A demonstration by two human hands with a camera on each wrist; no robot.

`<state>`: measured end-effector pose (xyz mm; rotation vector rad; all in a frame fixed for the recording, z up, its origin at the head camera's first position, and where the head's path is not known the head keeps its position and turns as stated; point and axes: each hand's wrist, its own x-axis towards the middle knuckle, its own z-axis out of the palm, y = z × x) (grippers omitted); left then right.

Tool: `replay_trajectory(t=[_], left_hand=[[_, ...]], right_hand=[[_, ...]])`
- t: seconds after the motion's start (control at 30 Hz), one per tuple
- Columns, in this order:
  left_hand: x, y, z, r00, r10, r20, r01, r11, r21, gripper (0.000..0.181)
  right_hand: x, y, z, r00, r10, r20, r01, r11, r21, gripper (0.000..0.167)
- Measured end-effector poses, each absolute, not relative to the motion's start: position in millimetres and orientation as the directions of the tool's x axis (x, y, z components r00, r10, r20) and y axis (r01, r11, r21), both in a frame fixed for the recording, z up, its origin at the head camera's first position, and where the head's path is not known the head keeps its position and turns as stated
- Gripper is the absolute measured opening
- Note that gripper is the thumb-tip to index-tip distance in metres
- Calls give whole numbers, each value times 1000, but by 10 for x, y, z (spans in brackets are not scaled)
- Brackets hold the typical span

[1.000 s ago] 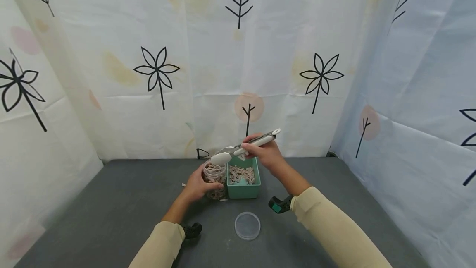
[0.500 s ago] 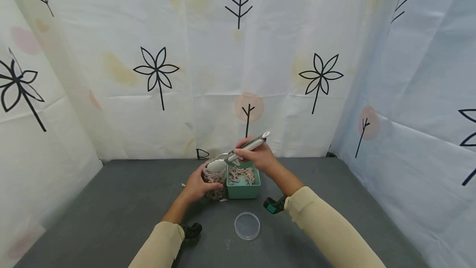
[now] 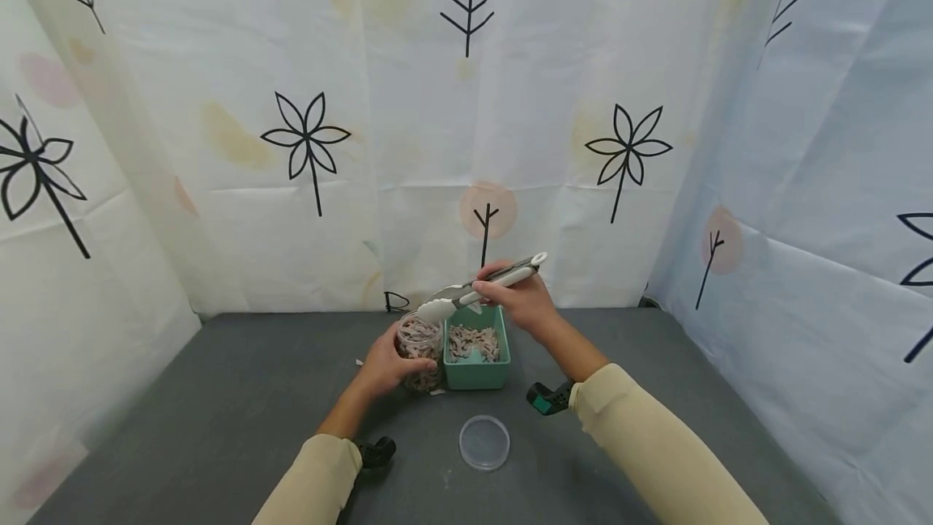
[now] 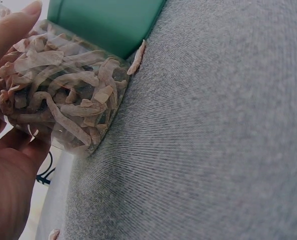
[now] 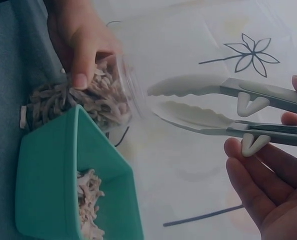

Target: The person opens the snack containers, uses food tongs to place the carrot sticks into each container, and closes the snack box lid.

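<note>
My left hand [image 3: 386, 360] grips a clear jar [image 4: 68, 90] full of pale brown, twisted dried strips, its thumb and fingers round the sides. The right hand [image 3: 516, 296] holds white-and-grey tongs [image 5: 228, 107] by their arms. In the right wrist view the tongs' scalloped heads are a little apart at the jar's mouth, and no strip shows between them. Directly right of the jar stands a green rectangular container [image 3: 476, 375], partly filled with similar strips [image 5: 90, 205]. Part of the jar is covered by the left hand.
A round translucent lid [image 3: 484, 442] lies on the dark grey table [image 3: 291, 395] in front of the container. One loose strip [image 4: 137, 57] lies on the table by the jar's base, another [image 4: 54, 234] farther off. A patterned curtain [image 3: 408, 144] hangs behind the table.
Half a second ago the right hand had lowered the tongs into the jar's mouth; now they are lifted up and rightward, back above the rim. The left hand and jar stay in place.
</note>
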<state>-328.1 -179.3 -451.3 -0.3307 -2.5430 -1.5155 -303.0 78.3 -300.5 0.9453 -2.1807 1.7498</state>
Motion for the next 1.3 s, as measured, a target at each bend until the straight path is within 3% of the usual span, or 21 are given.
replay_trajectory(t=[0.4,0.77,1.0,1.3], left_hand=[[-3265,-1792,-4505,-966,100,237,257,451,855,95],[-3256,-1779,-4509,-965,120,235,263,359,896,100],[-3249,-1763,-4453,-964,140,227,259,291,921,96],[-3156,-1717,-4325,-956,162,246,286,310,907,90]], right_hand=[[-3188,1084,-3155,-815,-258,518,-557,103,-824,24],[-3324,1383,-3422,-848,-130,514,-530,160,-833,31],[-3344,1467,-3464,-847,-197,493,-523,148,-839,35],[-3341,1454,-3567,-856,-343,386,-466,191,-864,38]])
